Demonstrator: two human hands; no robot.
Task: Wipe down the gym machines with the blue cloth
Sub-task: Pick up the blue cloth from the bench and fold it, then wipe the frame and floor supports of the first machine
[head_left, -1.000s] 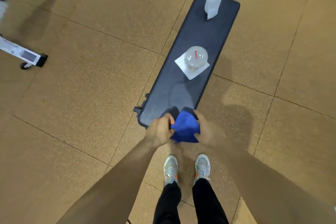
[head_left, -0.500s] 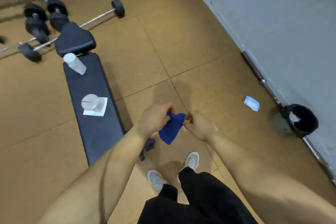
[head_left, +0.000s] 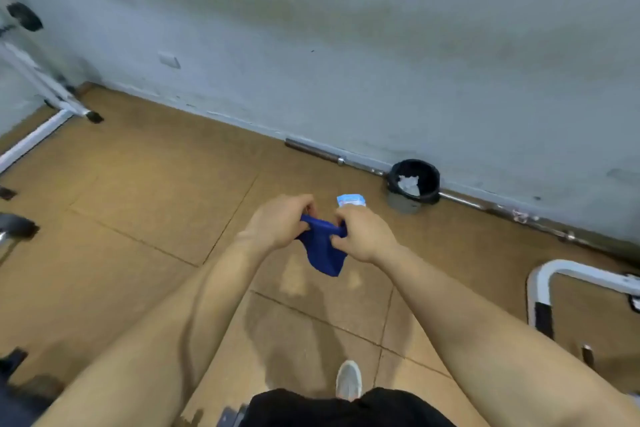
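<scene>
both hands, left hand [head_left: 280, 222] and right hand [head_left: 363, 234], are pinching the blue cloth [head_left: 323, 250] in mid-air above the floor [head_left: 138, 201]; it's touching no machine, so wiping looks unfinished, i'd judge.

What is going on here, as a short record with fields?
hands: left hand and right hand both grip the blue cloth
cloth: bunched, hanging between the hands
floor: white and blue packet lying beyond the hands
bin: black bin against the wall, crumpled paper inside
machine: white frame at right, untouched
</scene>
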